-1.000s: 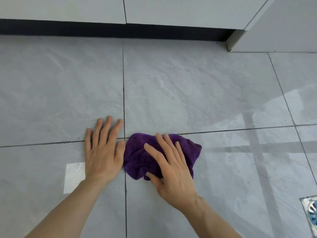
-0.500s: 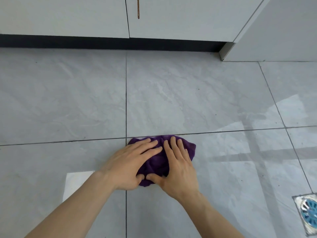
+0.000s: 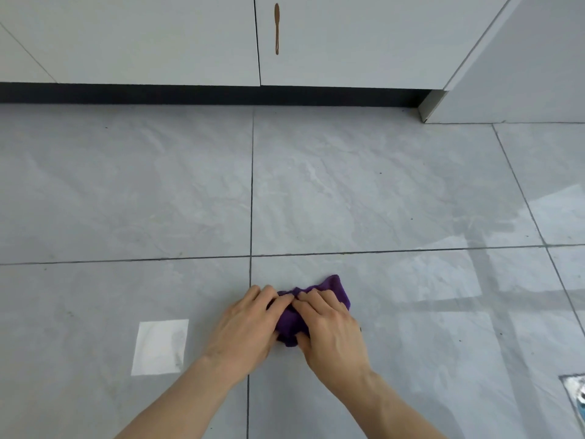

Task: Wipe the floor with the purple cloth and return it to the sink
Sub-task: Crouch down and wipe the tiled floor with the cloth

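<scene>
- Since a second ago my left hand (image 3: pixel 243 331) has come off the bare tile onto the cloth, and both hands have bunched it smaller.
- Largest in view, the floor (image 3: pixel 348 191): grey glossy tiles running up to white cupboards (image 3: pixel 158 39).
- Next, my right hand (image 3: pixel 329 327), beside the left, both grips curled and pressing down on the cloth.
- Smallest, the purple cloth (image 3: pixel 335 288): a crumpled wad on the tile just right of the grout line, mostly hidden under my hands.
- I judge it soft, light and limp; gather the whole bundle to lift it.
</scene>
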Available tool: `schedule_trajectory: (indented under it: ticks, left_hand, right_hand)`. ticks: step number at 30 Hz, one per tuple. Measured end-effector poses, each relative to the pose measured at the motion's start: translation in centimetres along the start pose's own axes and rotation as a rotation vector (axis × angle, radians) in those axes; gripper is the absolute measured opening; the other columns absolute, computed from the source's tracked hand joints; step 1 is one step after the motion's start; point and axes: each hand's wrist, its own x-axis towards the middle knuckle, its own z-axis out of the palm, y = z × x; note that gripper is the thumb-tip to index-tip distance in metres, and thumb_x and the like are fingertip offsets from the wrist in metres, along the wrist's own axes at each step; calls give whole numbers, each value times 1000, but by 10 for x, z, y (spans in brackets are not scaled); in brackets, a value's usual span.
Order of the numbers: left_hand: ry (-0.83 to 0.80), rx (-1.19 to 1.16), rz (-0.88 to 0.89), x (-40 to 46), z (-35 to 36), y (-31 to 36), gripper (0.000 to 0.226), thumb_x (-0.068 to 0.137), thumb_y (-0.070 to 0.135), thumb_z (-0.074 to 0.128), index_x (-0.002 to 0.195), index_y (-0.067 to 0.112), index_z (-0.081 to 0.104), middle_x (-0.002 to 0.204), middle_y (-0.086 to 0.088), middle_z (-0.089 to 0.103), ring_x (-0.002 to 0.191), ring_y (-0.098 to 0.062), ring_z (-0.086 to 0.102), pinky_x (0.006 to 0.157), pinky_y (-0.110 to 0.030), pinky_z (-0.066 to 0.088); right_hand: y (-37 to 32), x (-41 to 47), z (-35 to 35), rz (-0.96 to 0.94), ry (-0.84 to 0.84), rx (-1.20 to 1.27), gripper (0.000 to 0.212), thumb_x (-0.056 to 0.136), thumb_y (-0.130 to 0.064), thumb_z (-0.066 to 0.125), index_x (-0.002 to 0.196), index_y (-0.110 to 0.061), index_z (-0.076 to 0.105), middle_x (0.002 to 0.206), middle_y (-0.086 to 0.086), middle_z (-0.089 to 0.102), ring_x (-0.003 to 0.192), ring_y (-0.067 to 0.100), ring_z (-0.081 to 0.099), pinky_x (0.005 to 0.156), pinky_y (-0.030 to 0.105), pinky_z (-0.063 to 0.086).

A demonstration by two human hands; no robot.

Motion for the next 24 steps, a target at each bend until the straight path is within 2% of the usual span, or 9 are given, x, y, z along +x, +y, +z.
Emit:
schedule_trajectory:
  ticks: [3,7,9,11,13,14,16,19,24]
  left_hand:
    - [-9,-7,-56,-7,7,7,68,42,18,91,105,28,69,85,9,59,71,-12,62,47,-21,46]
    - [-88,18,-88,-11,6,17,60,32,13,89,84,28,66,81,8,57,61,-12,60,40,-23,41]
    - [-122,16,-81,-15,9,21,56,32,13,89,80,26,63,84,7,56,57,-12,59,38,-22,38]
    - [-148,0,-63,-17,10,25,56,32,16,90,80,25,62,86,5,56,57,-11,58,37,-22,40]
    - [-211,-25,-53,-18,7,29,51,49,19,89,93,22,63,93,2,57,68,-15,63,48,-26,50]
    - [-219,-41,-52,-17,4,31,45,66,19,83,105,20,61,102,1,57,81,-18,66,60,-31,54]
    - [-247,-43,-2,-13,-4,31,34,88,21,66,119,19,53,115,-1,58,101,-25,64,77,-35,49]
    - [-273,-146,14,-5,-19,31,27,91,26,61,115,18,52,115,-1,65,101,-28,64,73,-31,39]
    - [-204,-187,-12,17,-55,20,25,87,27,65,108,22,53,107,1,68,96,-26,65,73,-34,45]
  right_hand:
    - [-4,-6,6,-15,-14,-34,43,63,-5,74,102,-20,68,91,-6,64,81,21,57,67,30,53]
    - [-7,-19,12,-1,-101,-42,46,52,-1,75,93,-20,64,81,-4,59,67,19,54,54,28,48]
    - [-4,-25,12,8,-143,-12,48,49,-3,75,91,-20,62,79,-4,59,62,18,54,48,28,46]
    - [-1,-27,8,1,-183,6,46,45,-6,75,86,-19,59,73,-4,57,55,19,52,45,26,37]
    - [2,-24,0,-8,-229,60,40,49,-8,74,84,-16,56,71,1,59,52,22,48,49,28,32]
    - [4,-20,-6,6,-263,98,35,56,-10,72,88,-14,57,76,4,62,57,25,51,53,32,35]
    - [9,-14,-21,53,-404,167,31,71,-16,69,100,-14,60,91,5,68,74,28,60,66,37,46]
    - [16,-6,-40,130,-457,267,36,73,-26,77,104,-21,60,93,3,72,80,25,64,69,36,53]
    - [25,16,-76,133,-333,242,40,72,-19,76,106,-29,58,89,-4,71,78,23,64,71,40,56]
